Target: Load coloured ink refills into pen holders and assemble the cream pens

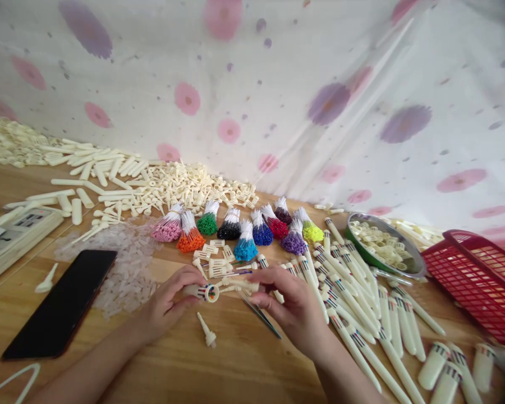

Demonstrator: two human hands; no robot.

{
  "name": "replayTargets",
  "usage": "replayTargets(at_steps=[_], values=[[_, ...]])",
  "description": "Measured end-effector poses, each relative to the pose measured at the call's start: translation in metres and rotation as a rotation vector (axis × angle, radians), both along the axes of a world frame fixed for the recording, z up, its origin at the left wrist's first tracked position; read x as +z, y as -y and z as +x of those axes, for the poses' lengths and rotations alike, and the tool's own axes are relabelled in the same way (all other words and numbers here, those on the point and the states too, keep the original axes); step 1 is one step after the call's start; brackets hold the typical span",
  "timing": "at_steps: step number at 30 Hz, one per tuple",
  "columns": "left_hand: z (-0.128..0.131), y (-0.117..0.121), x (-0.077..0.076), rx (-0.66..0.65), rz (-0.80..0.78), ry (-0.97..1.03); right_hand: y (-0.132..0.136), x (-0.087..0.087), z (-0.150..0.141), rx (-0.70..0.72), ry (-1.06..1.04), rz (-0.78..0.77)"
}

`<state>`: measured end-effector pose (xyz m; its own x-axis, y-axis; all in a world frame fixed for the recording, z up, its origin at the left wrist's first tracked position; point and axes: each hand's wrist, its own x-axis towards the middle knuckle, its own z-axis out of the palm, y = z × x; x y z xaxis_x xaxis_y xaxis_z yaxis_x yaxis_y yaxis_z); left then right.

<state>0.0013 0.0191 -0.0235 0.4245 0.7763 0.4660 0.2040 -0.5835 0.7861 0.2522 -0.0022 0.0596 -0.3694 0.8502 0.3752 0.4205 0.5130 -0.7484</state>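
My left hand [174, 300] pinches a short cream multicolour pen barrel [201, 292]. Its round end faces me and shows coloured bits inside. A little to the right, my right hand [292, 306] holds a cream plastic pen part [248, 285] between thumb and fingers, its thin end pointing at the barrel. Whether the two touch, I cannot tell. Tweezers [263, 320] lie just under the right fingers. A loose cream pen part with a narrow stem [206, 330] rests on the wood below. Behind the hands are slotted cream pieces [216, 267] and tied bundles of coloured refills, including light blue [246, 241].
Many pens [353, 292] cover the right side, by a bowl [349, 224] of cream parts and a red basket [480, 280]. A black phone [61, 306] and translucent pieces [124, 275] lie left. Cream parts [180, 182] are heaped along the flowered sheet [252, 84].
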Motion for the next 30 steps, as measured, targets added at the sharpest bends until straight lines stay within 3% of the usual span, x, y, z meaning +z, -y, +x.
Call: replayTargets(at_steps=[3,11,22,27,30], values=[[0.001,0.000,-0.001,0.007,0.009,-0.063,0.006,0.004,-0.007,0.066,0.055,0.078],[0.004,0.001,0.001,0.008,0.035,-0.107,0.005,-0.003,-0.003,0.024,0.128,0.134],[0.007,0.007,0.007,0.067,0.041,-0.162,0.001,-0.011,-0.023,0.048,0.214,0.018],[0.009,0.010,0.010,0.036,0.032,-0.212,-0.008,-0.021,-0.025,0.030,0.339,0.219],[0.013,0.012,0.011,0.040,0.061,-0.238,-0.012,-0.030,-0.030,-0.032,0.332,0.220]])
